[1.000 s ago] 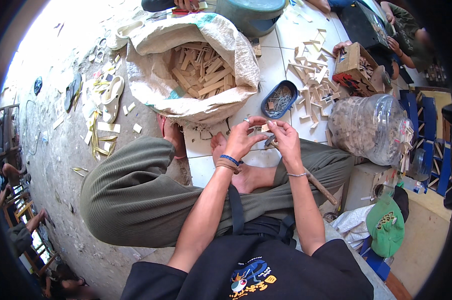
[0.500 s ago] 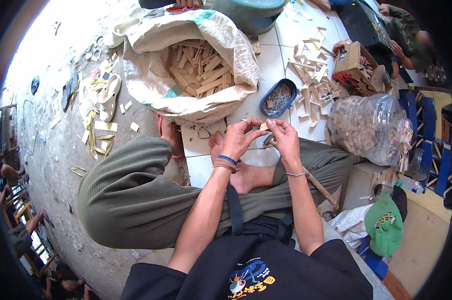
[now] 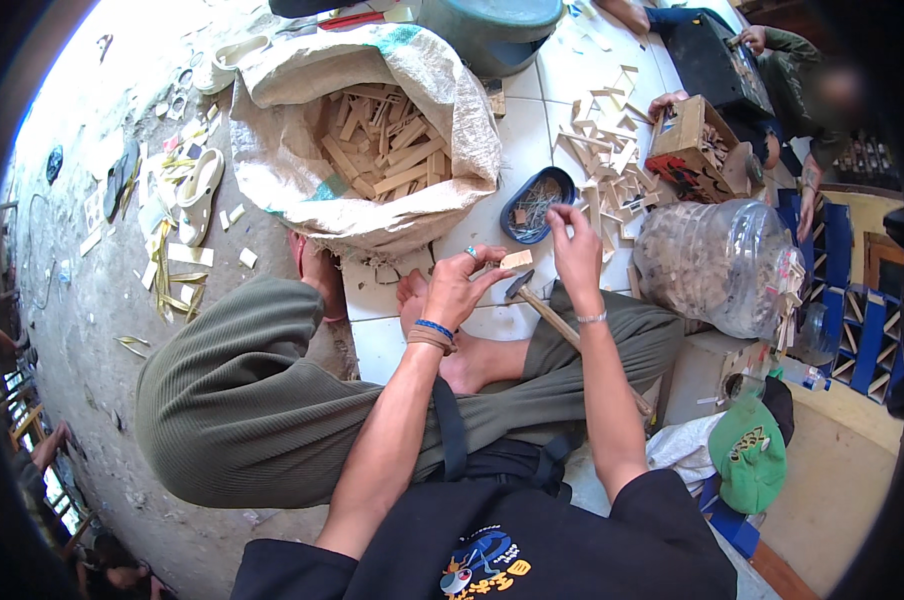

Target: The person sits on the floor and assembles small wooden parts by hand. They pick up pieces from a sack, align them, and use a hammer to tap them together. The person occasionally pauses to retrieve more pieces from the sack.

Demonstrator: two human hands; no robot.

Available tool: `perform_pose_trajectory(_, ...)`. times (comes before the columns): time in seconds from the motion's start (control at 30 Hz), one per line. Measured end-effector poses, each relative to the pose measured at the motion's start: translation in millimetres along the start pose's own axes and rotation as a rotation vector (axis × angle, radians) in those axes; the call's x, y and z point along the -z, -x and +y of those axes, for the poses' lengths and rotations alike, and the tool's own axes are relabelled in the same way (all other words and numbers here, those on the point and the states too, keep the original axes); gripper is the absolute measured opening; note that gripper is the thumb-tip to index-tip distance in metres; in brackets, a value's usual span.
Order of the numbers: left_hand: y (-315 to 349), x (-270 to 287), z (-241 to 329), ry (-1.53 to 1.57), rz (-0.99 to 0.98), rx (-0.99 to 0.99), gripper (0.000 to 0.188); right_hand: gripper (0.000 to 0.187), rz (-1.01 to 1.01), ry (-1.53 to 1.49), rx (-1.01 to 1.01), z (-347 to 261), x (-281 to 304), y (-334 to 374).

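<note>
A small pale wooden block (image 3: 517,260) is pinched between the thumb and fingers of my left hand (image 3: 459,283), above the white tiles. My right hand (image 3: 578,255) is raised apart from it, at the near right side of a dark blue oval tray (image 3: 512,228) of thin nails (image 3: 544,193). The fingertips of that hand are drawn together; whatever they may hold is too small to make out. Below the block, a hammer (image 3: 550,318) with a wooden handle rests by my legs, its head on the tiles, and its handle passes under my right forearm.
A white woven sack (image 3: 272,165) full of wooden strips stands ahead. Joined wooden pieces (image 3: 612,150) lie heaped at the right. Beyond are a large clear plastic jug (image 3: 712,262) and a wooden box (image 3: 687,140) near another person's hand. A green cap (image 3: 750,455) lies lower right.
My right hand has let go of the wooden block and moved up toward the nail tray. The block stays in my left hand. The whole view has shifted slightly.
</note>
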State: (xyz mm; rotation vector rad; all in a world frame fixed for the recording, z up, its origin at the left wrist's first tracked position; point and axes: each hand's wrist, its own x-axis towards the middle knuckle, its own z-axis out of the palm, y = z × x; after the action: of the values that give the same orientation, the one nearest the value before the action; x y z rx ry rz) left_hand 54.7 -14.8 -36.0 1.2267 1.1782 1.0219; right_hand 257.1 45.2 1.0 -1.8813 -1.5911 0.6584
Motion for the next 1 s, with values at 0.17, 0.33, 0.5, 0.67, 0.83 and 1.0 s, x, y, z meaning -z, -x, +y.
perform_pose_trajectory(0.17, 1.0, -2.2, -3.5, 0.024, -0.010, 0.067, 0.027, 0.017, 0.043, 0.459, 0.361, 31.7, -23.3, -60.3)
perform_pose_trajectory(0.33, 0.9, -4.4, -6.4, 0.096, 0.004, 0.047, 0.029, 0.020, -0.039, 0.754, 0.413, 53.1, -39.8, -76.8)
perform_pose_trajectory(0.5, 0.9, -5.2, -10.6, 0.048, 0.026, -0.020, 0.028, 0.014, -0.010, 0.700, 0.436, 62.5, -39.3, -75.0)
perform_pose_trajectory(0.67, 0.1, -6.7, -12.0, 0.023, 0.025, -0.024, 0.029, 0.015, -0.067, 0.705, 0.403, 61.1, -31.8, -79.1)
perform_pose_trajectory(0.83, -0.3, -5.9, -8.4, 0.025, 0.029, -0.024, 0.028, 0.014, -0.127, 0.530, 0.557, 56.7, -30.5, -70.5)
perform_pose_trajectory(1.0, -0.5, -4.7, -2.8, 0.019, 0.006, 0.011, 0.027, 0.017, -0.192, 0.605, 0.660, 52.1, -34.0, -67.7)
